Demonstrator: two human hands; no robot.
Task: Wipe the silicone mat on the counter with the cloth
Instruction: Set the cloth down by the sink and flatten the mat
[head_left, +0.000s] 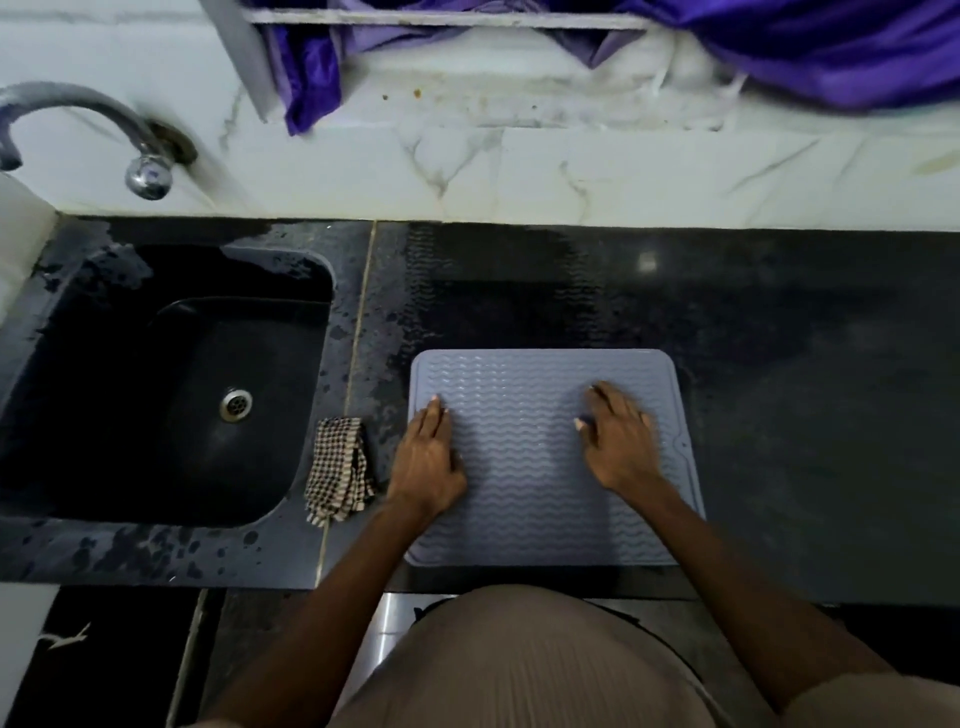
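Observation:
A grey-blue silicone mat (524, 483) with a wavy ribbed surface lies flat on the black counter near its front edge. My left hand (428, 457) rests flat on the mat's left side, fingers together and pointing away from me. On the mat's right half my right hand (618, 441) lies palm down with fingers spread, slightly blurred. Neither hand holds anything. A brown-and-white checked cloth (340, 470) lies bunched on the counter just left of the mat, between it and the sink, apart from my left hand.
A black sink (171, 384) with a metal drain is set into the counter at the left, under a chrome tap (78, 130). The counter (805, 415) is wet behind the mat. A white marble backsplash and purple fabric (831, 47) are at the back.

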